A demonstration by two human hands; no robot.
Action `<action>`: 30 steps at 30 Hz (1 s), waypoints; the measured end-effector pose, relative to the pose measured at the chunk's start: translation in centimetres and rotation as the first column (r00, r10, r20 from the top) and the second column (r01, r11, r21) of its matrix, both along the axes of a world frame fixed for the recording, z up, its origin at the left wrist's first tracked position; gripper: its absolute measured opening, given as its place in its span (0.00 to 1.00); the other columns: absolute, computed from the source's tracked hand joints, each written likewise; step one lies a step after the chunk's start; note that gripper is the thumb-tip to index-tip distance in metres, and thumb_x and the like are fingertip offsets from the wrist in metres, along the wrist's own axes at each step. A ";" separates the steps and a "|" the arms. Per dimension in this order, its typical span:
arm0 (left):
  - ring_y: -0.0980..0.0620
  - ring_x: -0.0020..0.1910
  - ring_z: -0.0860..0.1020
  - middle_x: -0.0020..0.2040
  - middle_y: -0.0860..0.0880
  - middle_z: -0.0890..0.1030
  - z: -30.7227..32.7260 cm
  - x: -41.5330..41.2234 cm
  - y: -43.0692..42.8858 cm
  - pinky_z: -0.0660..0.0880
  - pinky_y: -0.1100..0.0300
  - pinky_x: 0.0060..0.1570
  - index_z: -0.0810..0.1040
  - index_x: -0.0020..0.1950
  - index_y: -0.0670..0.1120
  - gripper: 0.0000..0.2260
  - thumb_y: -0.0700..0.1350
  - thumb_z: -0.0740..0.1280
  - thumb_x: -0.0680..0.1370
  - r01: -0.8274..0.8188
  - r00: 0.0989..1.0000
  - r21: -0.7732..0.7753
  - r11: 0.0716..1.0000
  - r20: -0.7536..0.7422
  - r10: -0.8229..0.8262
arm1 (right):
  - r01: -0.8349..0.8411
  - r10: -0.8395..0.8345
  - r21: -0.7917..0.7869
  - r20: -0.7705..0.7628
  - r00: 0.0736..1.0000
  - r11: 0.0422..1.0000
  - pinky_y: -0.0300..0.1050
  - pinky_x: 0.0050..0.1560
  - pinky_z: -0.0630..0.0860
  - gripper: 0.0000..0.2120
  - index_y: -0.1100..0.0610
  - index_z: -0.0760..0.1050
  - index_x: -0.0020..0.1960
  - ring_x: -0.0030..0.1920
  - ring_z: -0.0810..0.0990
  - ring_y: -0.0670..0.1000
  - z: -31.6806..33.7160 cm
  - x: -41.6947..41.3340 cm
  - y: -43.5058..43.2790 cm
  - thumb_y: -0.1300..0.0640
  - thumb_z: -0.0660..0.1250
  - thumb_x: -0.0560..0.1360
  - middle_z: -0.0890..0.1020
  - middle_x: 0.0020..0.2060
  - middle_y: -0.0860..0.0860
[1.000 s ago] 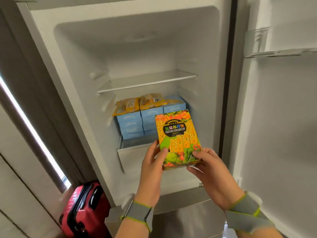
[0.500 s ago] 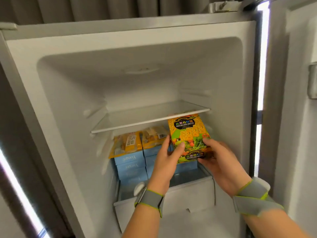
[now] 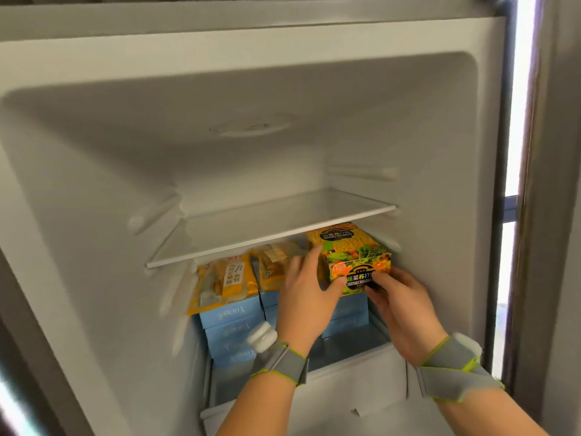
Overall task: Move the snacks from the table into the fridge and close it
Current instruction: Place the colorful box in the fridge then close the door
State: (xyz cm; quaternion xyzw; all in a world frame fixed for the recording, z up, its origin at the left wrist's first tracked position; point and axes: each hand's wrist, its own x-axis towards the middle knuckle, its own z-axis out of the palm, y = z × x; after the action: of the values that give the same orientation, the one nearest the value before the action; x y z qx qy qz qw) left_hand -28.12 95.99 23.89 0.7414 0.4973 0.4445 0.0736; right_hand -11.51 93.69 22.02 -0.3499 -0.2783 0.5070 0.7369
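An orange-and-green vegetable biscuit box [image 3: 349, 250] lies flat on the right stack of blue boxes [image 3: 349, 313] inside the open fridge [image 3: 94, 152], just under the glass shelf [image 3: 267, 221]. My left hand [image 3: 306, 294] holds the box's left side with its thumb on the front face. My right hand [image 3: 401, 297] holds the front right corner. Two yellow snack bags [image 3: 226, 281] lie on more blue boxes [image 3: 232, 322] to the left.
A white drawer [image 3: 361, 385] sits below the stacks, its front wall toward me. The glass shelf has nothing on it. The fridge's right wall [image 3: 446, 215] stands close beside the biscuit box. A bright window strip [image 3: 518, 121] shows at far right.
Both hands have carried the biscuit box up and into the fridge, tipping it from upright to flat onto the right blue stack. The camera has moved closer.
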 end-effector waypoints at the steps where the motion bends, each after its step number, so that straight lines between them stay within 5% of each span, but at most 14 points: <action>1: 0.48 0.63 0.75 0.64 0.52 0.72 0.3 0.1 0.3 0.76 0.48 0.60 0.67 0.77 0.57 0.31 0.61 0.70 0.75 -0.027 0.997 0.059 0.998 -0.074 0.031 | 0.011 -0.011 -0.001 0.011 1.000 1.000 0.48 0.60 0.80 0.13 0.63 0.77 0.65 0.59 0.85 0.57 0.0 -0.2 0.3 0.65 0.68 0.80 0.85 0.58 0.61; 5: 0.46 0.63 0.72 0.63 0.51 0.74 1.7 0.8 2.0 0.72 0.47 0.61 0.75 0.71 0.54 0.28 0.65 0.68 0.74 -0.108 0.944 0.266 0.958 -0.276 0.183 | 0.040 -0.039 -0.017 0.069 0.997 0.999 0.46 0.53 0.81 0.16 0.59 0.76 0.68 0.54 0.86 0.56 0.0 -0.6 1.0 0.64 0.67 0.80 0.85 0.58 0.60; 10: 0.43 0.64 0.74 0.65 0.48 0.76 2.8 1.3 4.7 0.73 0.47 0.59 0.76 0.70 0.51 0.28 0.65 0.68 0.75 -0.126 0.907 0.210 0.970 -0.372 0.198 | 0.052 -0.045 -0.053 0.128 0.991 0.997 0.51 0.55 0.80 0.19 0.55 0.72 0.69 0.50 0.83 0.57 0.4 -1.0 0.8 0.65 0.67 0.80 0.83 0.59 0.61; 19: 0.38 0.62 0.78 0.73 0.46 0.69 1.9 1.3 7.7 0.79 0.45 0.53 0.68 0.75 0.50 0.30 0.60 0.70 0.77 -0.155 0.920 0.108 0.982 -0.347 0.183 | 0.036 -0.008 -0.112 0.237 0.971 0.993 0.51 0.52 0.81 0.25 0.51 0.69 0.74 0.52 0.84 0.58 0.9 -0.1 -1.3 0.63 0.67 0.80 0.82 0.57 0.63; 30: 0.42 0.70 0.71 0.73 0.46 0.71 0.1 1.9 2.5 0.72 0.46 0.68 0.69 0.77 0.49 0.27 0.57 0.68 0.79 -0.116 0.981 0.095 0.989 -0.145 0.129 | 0.019 0.026 -0.112 0.379 0.925 0.993 0.52 0.58 0.80 0.20 0.50 0.72 0.72 0.59 0.82 0.59 1.3 1.1 -5.9 0.59 0.67 0.81 0.81 0.59 0.61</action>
State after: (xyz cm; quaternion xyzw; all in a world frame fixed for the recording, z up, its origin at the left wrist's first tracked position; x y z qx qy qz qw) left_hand -26.20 98.51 23.97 0.7433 0.5267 0.4117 -0.0238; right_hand -10.44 87.77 23.33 -0.4824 -0.3870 0.4459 0.6470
